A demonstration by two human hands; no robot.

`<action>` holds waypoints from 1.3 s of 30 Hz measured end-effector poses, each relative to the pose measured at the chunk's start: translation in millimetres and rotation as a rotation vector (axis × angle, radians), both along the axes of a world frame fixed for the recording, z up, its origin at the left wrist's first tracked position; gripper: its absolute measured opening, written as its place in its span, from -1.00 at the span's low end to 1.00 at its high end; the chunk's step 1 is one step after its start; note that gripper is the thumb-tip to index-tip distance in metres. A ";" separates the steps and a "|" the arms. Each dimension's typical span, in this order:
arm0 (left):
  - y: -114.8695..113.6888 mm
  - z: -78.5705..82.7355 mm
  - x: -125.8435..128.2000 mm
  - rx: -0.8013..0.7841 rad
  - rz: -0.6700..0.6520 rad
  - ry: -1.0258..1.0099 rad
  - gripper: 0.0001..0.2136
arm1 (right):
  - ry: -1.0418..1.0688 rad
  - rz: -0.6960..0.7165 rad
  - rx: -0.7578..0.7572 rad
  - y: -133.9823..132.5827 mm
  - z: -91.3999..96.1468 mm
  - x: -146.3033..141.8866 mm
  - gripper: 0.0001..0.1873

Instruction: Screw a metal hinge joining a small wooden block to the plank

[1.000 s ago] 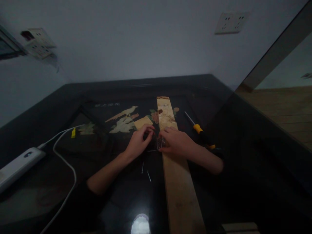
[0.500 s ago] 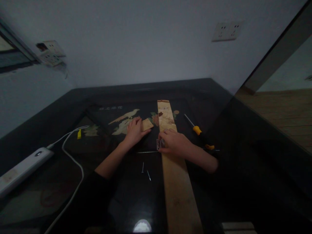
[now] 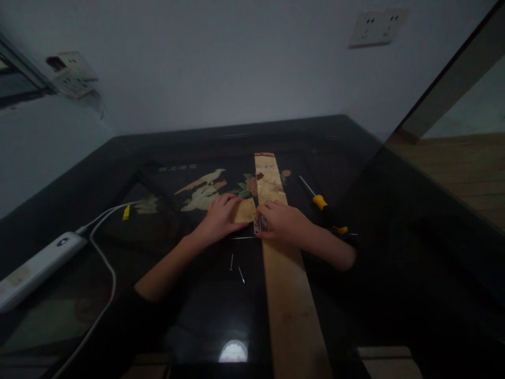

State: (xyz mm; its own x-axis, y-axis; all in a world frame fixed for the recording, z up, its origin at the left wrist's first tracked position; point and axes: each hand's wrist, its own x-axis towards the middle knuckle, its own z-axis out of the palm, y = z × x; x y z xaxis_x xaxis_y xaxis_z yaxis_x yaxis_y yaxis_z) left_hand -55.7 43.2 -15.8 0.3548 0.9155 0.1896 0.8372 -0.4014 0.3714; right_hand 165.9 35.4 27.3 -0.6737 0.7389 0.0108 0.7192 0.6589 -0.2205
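A long pale wooden plank [image 3: 290,295] lies lengthwise on a dark glossy table [image 3: 394,252]. My right hand [image 3: 284,223] rests on the plank, its fingers pressed on a small metal hinge [image 3: 258,225] at the plank's left edge. My left hand [image 3: 219,217] lies flat, fingers together, on a small wooden piece [image 3: 243,210] that sits against the plank beside the hinge. A few loose screws [image 3: 236,267] lie on the table just in front of my hands.
A yellow-and-black screwdriver [image 3: 324,205] lies right of the plank. A white power strip [image 3: 37,268] with its cable [image 3: 103,252] sits at the left. The table top shows a bird picture [image 3: 201,188]. Wall sockets [image 3: 376,26] are mounted above.
My left hand went out to the small wooden piece and slid it right, up against the plank by the hinge. My right hand stayed on the hinge.
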 end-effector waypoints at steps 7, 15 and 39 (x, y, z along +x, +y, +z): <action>-28.1 4.1 -2.8 -0.092 -0.131 -0.076 -0.43 | -0.012 -0.020 -0.022 -3.1 3.3 -0.2 -0.64; -31.7 2.7 -6.9 -0.069 -0.226 -0.123 -0.39 | -0.027 -0.017 -0.100 -1.8 6.8 2.3 -0.62; -35.5 0.5 -6.1 -0.021 -0.286 -0.088 -0.43 | 0.052 -0.071 -0.201 1.1 9.7 4.4 -0.67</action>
State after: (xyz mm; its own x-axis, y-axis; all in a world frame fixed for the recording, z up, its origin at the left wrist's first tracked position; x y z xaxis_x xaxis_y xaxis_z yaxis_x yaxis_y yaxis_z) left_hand -61.9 7.6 -15.4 0.5815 0.7851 0.2132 0.6556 -0.6075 0.4485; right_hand 170.3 36.5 37.0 -0.6221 0.7755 -0.1080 0.7466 0.5460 -0.3800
